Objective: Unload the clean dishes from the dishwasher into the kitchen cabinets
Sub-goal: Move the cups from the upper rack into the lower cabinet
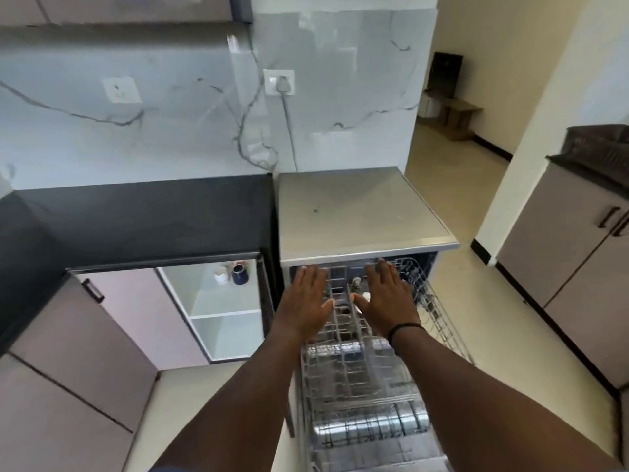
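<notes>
Reaching with both hands, left [308, 299] and right [388, 296], fingers spread flat and gripping nothing, over the upper rack [343, 315] of the open dishwasher [360, 216], the person seems about to pick a dish; steel dishes [371, 427] lie in the lower rack.

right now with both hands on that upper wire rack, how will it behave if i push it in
The upper rack is open wire, so probably stiff and light for its size. It looks nearly empty, with only a small item or two, too blurred to name, so little should rattle. Both hands, left and right, lie flat and symmetric, so it would likely slide straight under the dishwasher top.
</notes>
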